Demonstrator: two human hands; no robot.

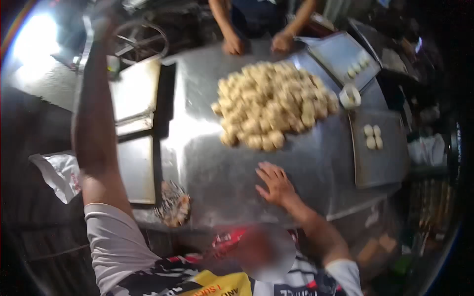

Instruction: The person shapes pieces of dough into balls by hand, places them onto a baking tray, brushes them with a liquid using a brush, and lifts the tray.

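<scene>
My right hand (276, 182) rests palm down on the metal table (222, 182), fingers spread, holding nothing. Just beyond its fingertips lies a large heap of pale dough pieces (271, 101). My left arm stretches far up along the left side, and my left hand (106, 10) is at the top edge of the view. It is dark and blurred there, so its fingers and anything in them cannot be made out. Below that arm, light flat trays (136, 167) stand along the table's left side.
Opposite me, a co-worker's two hands (233, 45) rest on the table edge. At right are a tray (377, 165) with several dough balls, another tray (331, 54) and a white cup (350, 96). A crumpled bundle (173, 203) lies near left; a white plastic bag (57, 172) is farther left.
</scene>
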